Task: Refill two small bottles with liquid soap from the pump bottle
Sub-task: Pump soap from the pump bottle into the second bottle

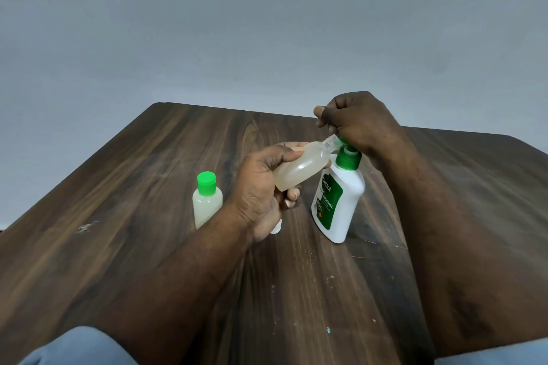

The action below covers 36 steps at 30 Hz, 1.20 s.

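Note:
A white pump bottle (pixel 341 198) with a green label and green collar stands on the wooden table (pixel 148 187). My right hand (pixel 355 121) sits on its pump head with fingers curled over it, hiding most of the pump. My left hand (pixel 261 187) grips a small translucent bottle (pixel 299 167), uncapped and tilted, its open neck at the pump's spout. It holds pale liquid. A second small bottle (pixel 207 201) with a green cap stands upright to the left. Something small and white (pixel 276 228) shows beneath my left hand; I cannot tell what it is.
A plain grey wall lies beyond the table's far edge. The dark wooden tabletop has scuffs and small crumbs near the front right (pixel 327 330). My blue sleeves show at the bottom corners.

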Tool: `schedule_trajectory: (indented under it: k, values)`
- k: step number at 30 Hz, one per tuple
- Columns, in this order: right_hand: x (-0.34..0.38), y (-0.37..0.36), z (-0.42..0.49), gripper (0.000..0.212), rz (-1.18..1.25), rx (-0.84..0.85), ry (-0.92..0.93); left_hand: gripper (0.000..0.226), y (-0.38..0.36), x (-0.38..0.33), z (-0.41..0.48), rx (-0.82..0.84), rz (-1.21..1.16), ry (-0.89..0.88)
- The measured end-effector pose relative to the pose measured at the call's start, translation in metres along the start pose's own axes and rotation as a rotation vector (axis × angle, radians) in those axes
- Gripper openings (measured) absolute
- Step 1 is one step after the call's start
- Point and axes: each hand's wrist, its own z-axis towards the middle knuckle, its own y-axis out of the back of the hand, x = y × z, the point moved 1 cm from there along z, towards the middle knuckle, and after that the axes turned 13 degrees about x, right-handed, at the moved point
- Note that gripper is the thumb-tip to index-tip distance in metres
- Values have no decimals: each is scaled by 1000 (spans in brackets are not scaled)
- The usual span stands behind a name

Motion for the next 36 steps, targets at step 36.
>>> schedule_trajectory:
  k: [36]
  values:
    - [-3,2,4,29,78,-34,60,57,-1,-1,-2,-8,1,13]
